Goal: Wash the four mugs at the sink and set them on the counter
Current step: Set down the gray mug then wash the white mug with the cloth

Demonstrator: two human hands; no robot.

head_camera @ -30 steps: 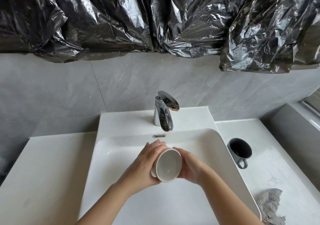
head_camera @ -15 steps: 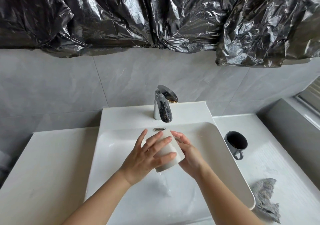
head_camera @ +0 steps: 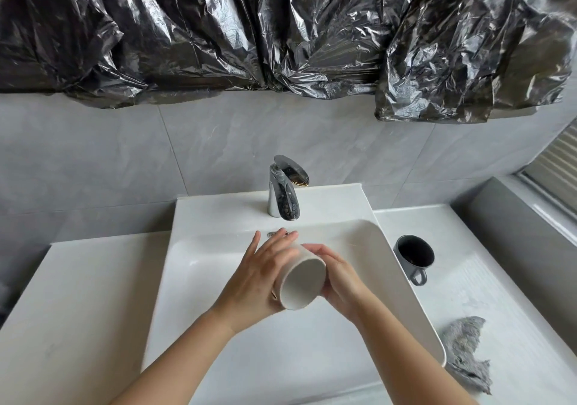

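Since half a second back we've rolled the white mug (head_camera: pixel 302 282) so its open mouth faces us again instead of its side. Left hand (head_camera: pixel 261 275) is wrapped round the body, right hand (head_camera: pixel 339 276) cups the far side, both gripping it over the middle of the sink (head_camera: pixel 199 267), below the tap (head_camera: pixel 282 192), probably so drips stay in the basin. Long axis lies tilted, base toward the tap. Dark grey mug (head_camera: pixel 414 256) stands upright on the counter (head_camera: pixel 487 282) just beside the sink's right edge, near a grey cloth (head_camera: pixel 464 351).
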